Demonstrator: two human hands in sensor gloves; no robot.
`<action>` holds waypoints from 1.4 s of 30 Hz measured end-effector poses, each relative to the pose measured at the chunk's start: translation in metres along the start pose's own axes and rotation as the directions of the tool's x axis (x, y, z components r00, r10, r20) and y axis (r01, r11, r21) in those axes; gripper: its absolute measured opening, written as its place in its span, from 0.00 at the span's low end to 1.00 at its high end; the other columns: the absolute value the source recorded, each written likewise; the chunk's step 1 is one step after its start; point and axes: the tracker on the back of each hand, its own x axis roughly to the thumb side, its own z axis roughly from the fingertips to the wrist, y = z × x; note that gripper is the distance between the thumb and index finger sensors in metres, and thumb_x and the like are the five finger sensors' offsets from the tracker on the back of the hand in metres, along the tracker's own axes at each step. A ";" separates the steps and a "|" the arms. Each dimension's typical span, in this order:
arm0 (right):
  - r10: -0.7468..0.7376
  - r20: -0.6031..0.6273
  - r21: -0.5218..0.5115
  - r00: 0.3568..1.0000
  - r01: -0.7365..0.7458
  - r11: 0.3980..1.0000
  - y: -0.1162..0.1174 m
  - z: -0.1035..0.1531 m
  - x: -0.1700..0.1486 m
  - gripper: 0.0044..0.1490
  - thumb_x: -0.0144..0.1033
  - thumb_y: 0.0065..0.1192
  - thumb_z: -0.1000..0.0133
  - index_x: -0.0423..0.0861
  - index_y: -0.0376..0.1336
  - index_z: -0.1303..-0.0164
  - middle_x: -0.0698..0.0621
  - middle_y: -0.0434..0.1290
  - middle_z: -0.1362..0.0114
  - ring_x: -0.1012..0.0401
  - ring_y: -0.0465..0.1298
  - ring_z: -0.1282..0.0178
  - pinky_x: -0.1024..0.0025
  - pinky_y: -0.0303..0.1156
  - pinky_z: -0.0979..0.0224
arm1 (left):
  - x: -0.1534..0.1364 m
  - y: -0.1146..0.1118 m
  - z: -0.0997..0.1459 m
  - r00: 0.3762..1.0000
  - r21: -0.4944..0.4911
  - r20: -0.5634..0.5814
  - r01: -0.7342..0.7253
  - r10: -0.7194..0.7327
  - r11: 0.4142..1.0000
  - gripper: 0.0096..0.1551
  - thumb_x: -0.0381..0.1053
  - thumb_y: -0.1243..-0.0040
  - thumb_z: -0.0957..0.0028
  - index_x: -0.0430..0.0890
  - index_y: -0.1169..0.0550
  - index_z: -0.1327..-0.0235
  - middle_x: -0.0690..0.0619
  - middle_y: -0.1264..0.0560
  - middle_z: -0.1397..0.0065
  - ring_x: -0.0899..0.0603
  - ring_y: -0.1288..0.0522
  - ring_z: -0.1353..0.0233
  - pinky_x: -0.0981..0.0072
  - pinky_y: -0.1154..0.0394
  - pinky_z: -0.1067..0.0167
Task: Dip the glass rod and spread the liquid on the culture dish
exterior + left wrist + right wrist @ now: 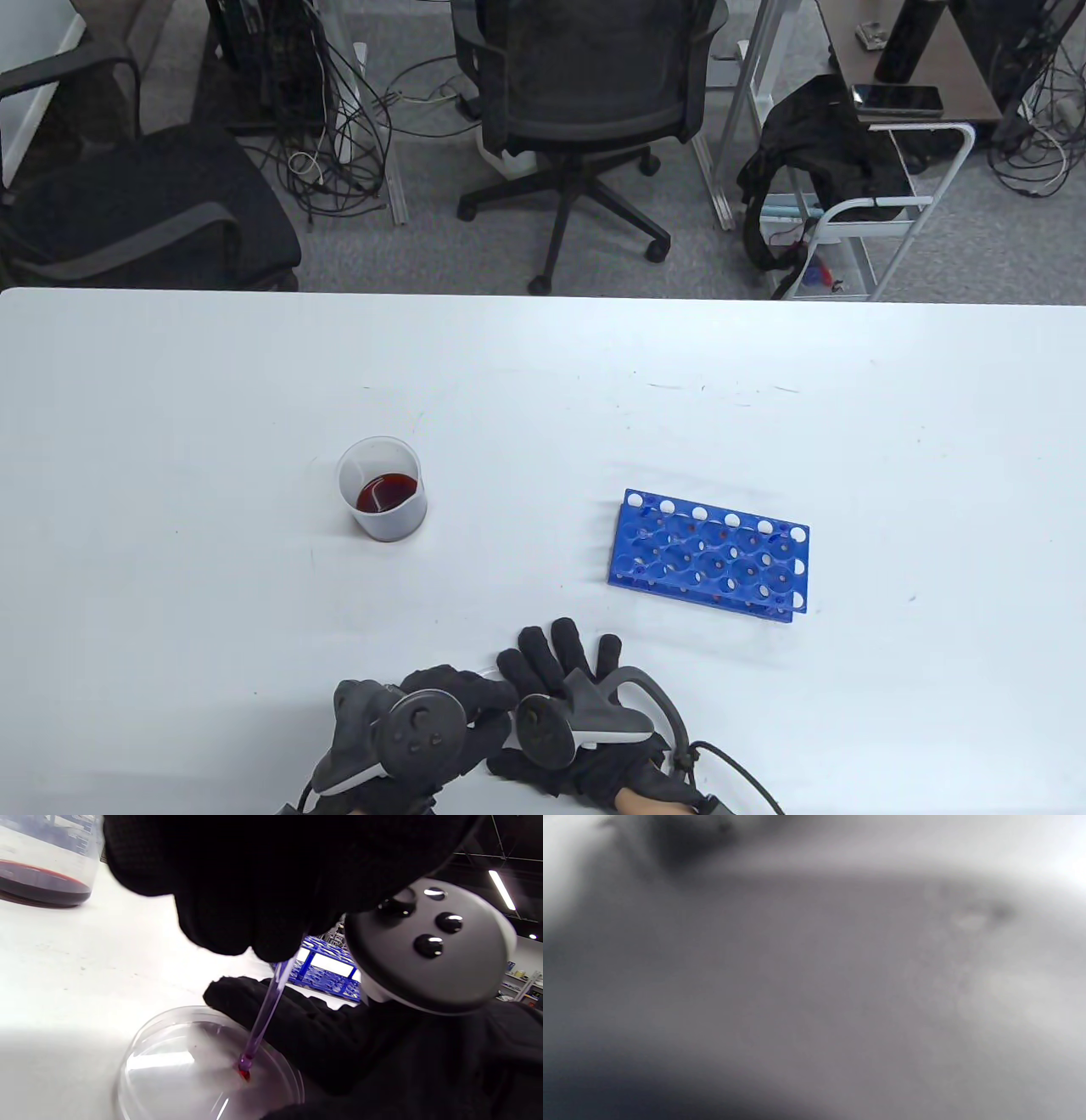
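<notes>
Nearest the lens in the left wrist view, the left hand [254,887] is seen pinching the upper end of the glass rod [265,1014]; its grip is pressed together around the shaft. The rod's long axis runs from 1 o'clock at the fingers down toward 7 o'clock, tilted rather than upright, and its red-wetted tip touches the floor of the culture dish [169,1069], at the dish's 3 o'clock side. A small red drop is left at the contact point; the remaining dish floor looks dry, so spreading is judged barely begun, and the coming stroke would have to carry the tip toward 9 o'clock.

The right hand [322,1035] is laid just beside the dish at its 2 o'clock rim, fingers extended flat on the table [543,407]; its own wrist view is a blur.

In the table view, the beaker [381,490] of dark red liquid stands at 11 o'clock from the hands, and the blue rack [709,553] at 2 o'clock, both well apart from them.
</notes>
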 end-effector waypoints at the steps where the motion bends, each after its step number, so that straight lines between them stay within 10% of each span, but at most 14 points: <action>1: 0.000 0.000 0.000 1.000 0.000 1.000 0.000 0.000 0.000 0.68 0.78 0.21 0.39 0.38 0.07 0.23 0.32 0.10 0.20 0.30 0.14 0.25 0.16 0.23 0.36 | 0.000 0.000 0.000 1.000 0.007 -0.005 0.008 -0.008 1.000 0.20 0.60 0.29 0.49 0.52 0.12 0.50 0.54 0.11 0.47 0.42 0.10 0.49 0.57 0.14 0.49; 16: -0.002 0.000 0.000 1.000 0.002 1.000 0.000 0.000 0.000 0.68 0.78 0.21 0.39 0.38 0.07 0.23 0.32 0.10 0.20 0.30 0.15 0.25 0.16 0.23 0.36 | -0.002 0.007 0.000 1.000 0.009 -0.017 0.003 -0.003 1.000 0.20 0.60 0.29 0.49 0.51 0.12 0.51 0.54 0.10 0.48 0.42 0.10 0.50 0.57 0.14 0.49; 37: -0.006 0.002 -0.009 1.000 0.006 1.000 -0.001 0.000 0.000 0.68 0.78 0.22 0.39 0.38 0.07 0.22 0.32 0.11 0.19 0.29 0.15 0.24 0.16 0.23 0.35 | -0.029 0.071 0.039 0.957 0.226 0.063 -0.291 0.284 0.930 0.19 0.59 0.28 0.50 0.50 0.11 0.54 0.53 0.11 0.50 0.40 0.11 0.51 0.55 0.15 0.49; 42: -0.187 0.059 -0.110 0.981 0.193 0.975 -0.015 0.008 -0.011 0.73 0.80 0.33 0.42 0.35 0.17 0.17 0.31 0.23 0.13 0.30 0.24 0.19 0.16 0.28 0.33 | -0.029 0.070 0.039 0.960 0.216 0.057 -0.280 0.274 0.935 0.19 0.59 0.28 0.49 0.50 0.11 0.54 0.53 0.11 0.50 0.40 0.11 0.51 0.54 0.15 0.49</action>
